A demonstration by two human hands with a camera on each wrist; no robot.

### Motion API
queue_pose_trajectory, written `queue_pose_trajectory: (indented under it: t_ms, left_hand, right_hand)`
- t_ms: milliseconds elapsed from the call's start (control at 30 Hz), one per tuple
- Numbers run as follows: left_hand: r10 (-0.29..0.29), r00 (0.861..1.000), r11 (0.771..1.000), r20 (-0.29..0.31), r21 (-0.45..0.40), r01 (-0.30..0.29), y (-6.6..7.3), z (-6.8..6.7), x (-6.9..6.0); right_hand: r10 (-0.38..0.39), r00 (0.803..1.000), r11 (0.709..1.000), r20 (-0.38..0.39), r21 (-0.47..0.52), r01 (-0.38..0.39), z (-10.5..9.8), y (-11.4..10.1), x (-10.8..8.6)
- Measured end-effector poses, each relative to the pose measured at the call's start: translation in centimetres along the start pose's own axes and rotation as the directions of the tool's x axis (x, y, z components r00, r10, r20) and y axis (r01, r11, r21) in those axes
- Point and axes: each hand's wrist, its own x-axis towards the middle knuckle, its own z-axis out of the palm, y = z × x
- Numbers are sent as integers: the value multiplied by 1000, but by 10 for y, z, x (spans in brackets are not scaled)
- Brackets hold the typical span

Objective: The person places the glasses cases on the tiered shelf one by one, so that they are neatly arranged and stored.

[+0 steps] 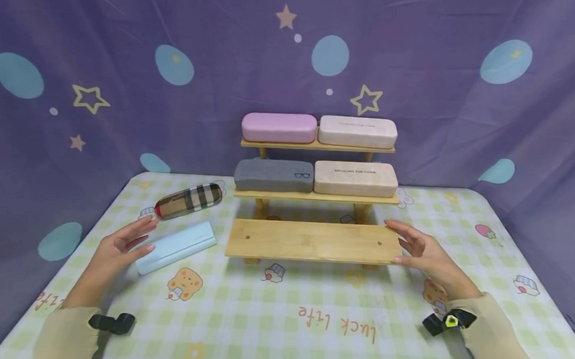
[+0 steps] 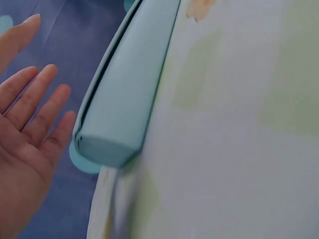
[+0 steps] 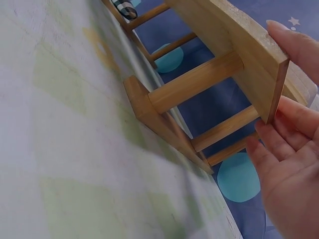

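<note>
My left hand point(image 1: 126, 242) is at the near left end of a light blue glasses case point(image 1: 178, 247). Its fingers are loosely spread and grip nothing; in the left wrist view a gap shows between them and the case point(image 2: 122, 89). On the right, my right hand point(image 1: 424, 252) holds the end of the lowest shelf of a wooden tiered stand point(image 1: 313, 240). The thumb is at the front corner and the fingers at the back corner. In the right wrist view the hand point(image 3: 294, 149) spans the shelf end point(image 3: 276, 92).
The top tier bears a pink case point(image 1: 279, 128) and a pale case point(image 1: 358, 132). A grey case point(image 1: 274, 175) and a cream case point(image 1: 356, 179) fill the middle tier. A plaid-patterned case point(image 1: 188, 201) lies behind the blue one on the checked tablecloth point(image 1: 330, 294). A purple curtain point(image 1: 224, 91) hangs behind.
</note>
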Motion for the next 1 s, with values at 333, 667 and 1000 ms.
queue_pose_trajectory:
  t_ms: [333, 667, 1000]
  left_hand:
    - [8, 1000, 994, 15, -107, -7, -20, -14, -12]
    - [-61, 986, 973, 153, -211, 92, -32, -20, -14]
    - [-66, 969, 959, 237, -252, 127, -43, -23, -15]
  right_hand:
    - [8, 1000, 1000, 4, 4, -8, -2, 2, -3]
    - [23, 1000, 999, 11, 31, -23, -1, 2, -3]
    - [32, 999, 997, 23, 70, -33, 0, 2, -3]
